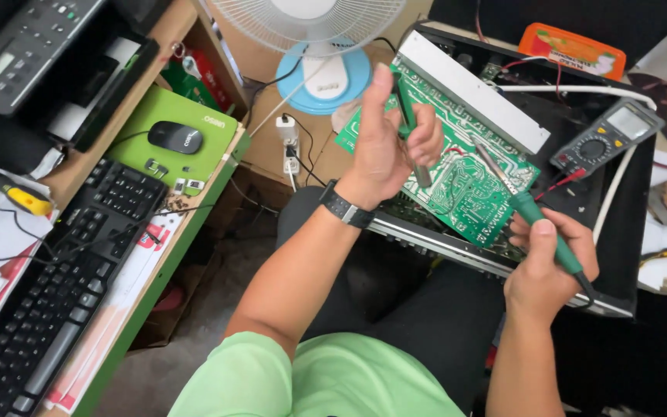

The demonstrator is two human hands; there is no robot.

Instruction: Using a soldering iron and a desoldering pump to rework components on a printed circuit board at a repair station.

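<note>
Circuit board under both hands, iron at its solder side.

We note the black chassis (627, 232) first; on it the green circuit board (465, 185) stands tilted, long axis running from the fan (310, 31) side down toward our right. Our left hand (387, 139), above the board's left end, is clenched round a slim dark tool (409, 123). Our right hand (550, 262), below the board's right corner, grips the green soldering iron (538, 220), tip on the board. A multimeter (607, 139) lies right of the board.
</note>
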